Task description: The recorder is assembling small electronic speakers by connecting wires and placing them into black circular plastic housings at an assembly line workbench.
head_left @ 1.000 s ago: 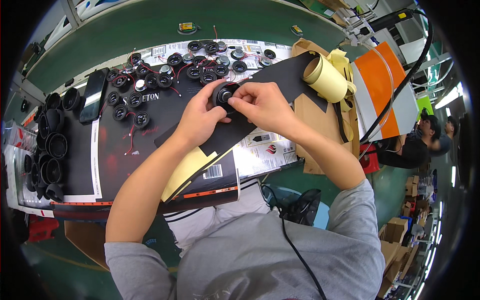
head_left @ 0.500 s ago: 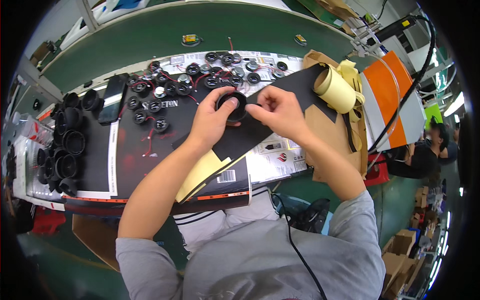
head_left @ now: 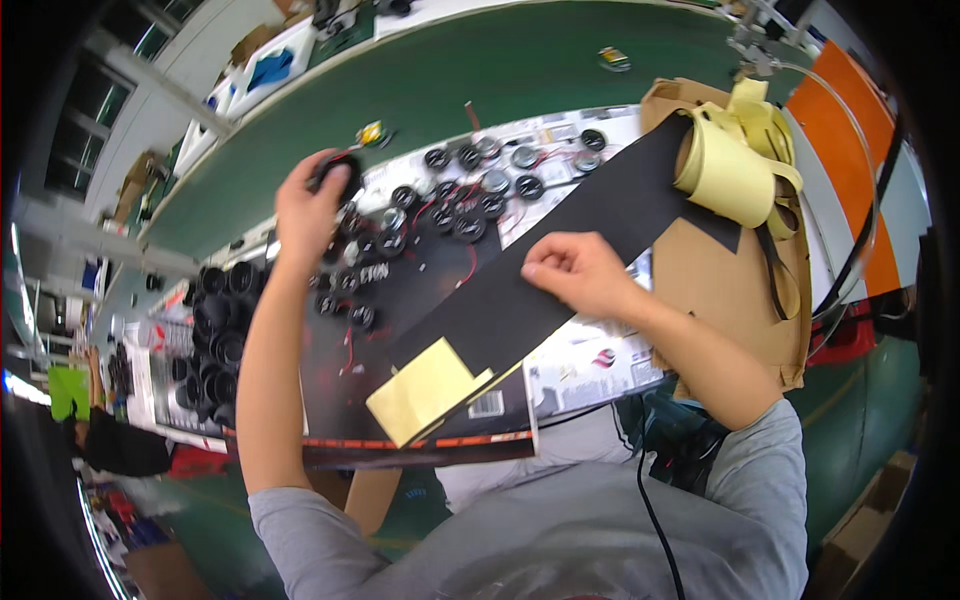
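My left hand (head_left: 307, 208) is closed on a black cup-shaped housing (head_left: 342, 178), raised at the far left beyond the small speakers. Several of these speakers (head_left: 470, 227), black and silver with red wires, lie in a cluster on the table. My right hand (head_left: 585, 272) hovers over a long black sheet (head_left: 500, 305), its fingers curled and pressed together; whether a small thing is between them I cannot see. Yellow backing paper (head_left: 425, 390) lies on the near end of the sheet. More black housings (head_left: 228, 348) are piled at the left.
A roll of yellow paper (head_left: 735, 180) stands at the far end of the sheet, on brown cardboard (head_left: 715, 290). An orange and white board (head_left: 850, 130) is at the right. Behind lies a green surface (head_left: 530, 60) with a small yellow part (head_left: 614, 58). Another person (head_left: 115, 440) is at the far left.
My left hand has carried the black housing away from my right hand, out to the far left. My right hand stays over the black sheet. The view has turned left.
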A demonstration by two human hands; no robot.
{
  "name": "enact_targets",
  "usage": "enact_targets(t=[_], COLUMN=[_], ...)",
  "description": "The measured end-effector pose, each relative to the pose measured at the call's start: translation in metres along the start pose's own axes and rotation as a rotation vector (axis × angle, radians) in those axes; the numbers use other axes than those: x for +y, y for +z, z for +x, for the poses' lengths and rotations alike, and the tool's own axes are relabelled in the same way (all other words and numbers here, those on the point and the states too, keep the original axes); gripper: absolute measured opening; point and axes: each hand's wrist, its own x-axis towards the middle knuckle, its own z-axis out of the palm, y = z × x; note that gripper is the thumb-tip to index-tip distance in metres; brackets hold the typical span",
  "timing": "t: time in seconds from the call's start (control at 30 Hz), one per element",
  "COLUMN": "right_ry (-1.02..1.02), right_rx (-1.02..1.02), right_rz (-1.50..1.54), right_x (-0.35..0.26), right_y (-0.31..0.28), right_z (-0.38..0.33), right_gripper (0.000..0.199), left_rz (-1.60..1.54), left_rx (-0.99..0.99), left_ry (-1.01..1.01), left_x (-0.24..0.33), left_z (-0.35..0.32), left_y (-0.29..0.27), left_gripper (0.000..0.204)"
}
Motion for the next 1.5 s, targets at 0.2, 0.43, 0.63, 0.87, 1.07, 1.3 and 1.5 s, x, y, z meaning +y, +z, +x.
enact_targets(t=[0.2,0.43,0.63,0.87,1.07,1.3,1.5], right_ry=[-0.124,-0.078,-0.031,-0.066,-0.018,-0.028,-0.113], right_rx=[-0.047,-0.04,0.007,0.0,-0.02,-0.016,0.017], right_rz=[-0.049,-0.071,-0.073,-0.088,0.03,0.044,0.034], right_x=[-0.005,-0.005,0.0,-0.005,0.001,-0.004,-0.022], right_y=[0.002,-0.001,0.002,0.004,0.0,0.006,-0.002], right_z=[0.006,0.006,0.006,0.004,0.003,0.004,0.0], right_gripper=[0.017,0.017,0.017,0.014,0.015,0.015,0.018], left_rz=[0.42,1.067,0.53,0.575,0.606,0.62,-0.713], left_rx=[0.044,0.176,-0.055,-0.191,-0.2,-0.17,0.066], left_ry=[-0.094,-0.214,0.065,0.067,-0.009,0.17,-0.209], left_x=[-0.134,-0.161,-0.06,-0.056,-0.063,-0.057,0.043], left_z=[0.093,0.097,0.065,0.005,0.013,-0.001,-0.031], left_y=[-0.029,-0.03,-0.057,-0.067,-0.011,-0.025,0.009], left_gripper=[0.036,0.057,0.027,0.026,0.038,0.037,0.035])
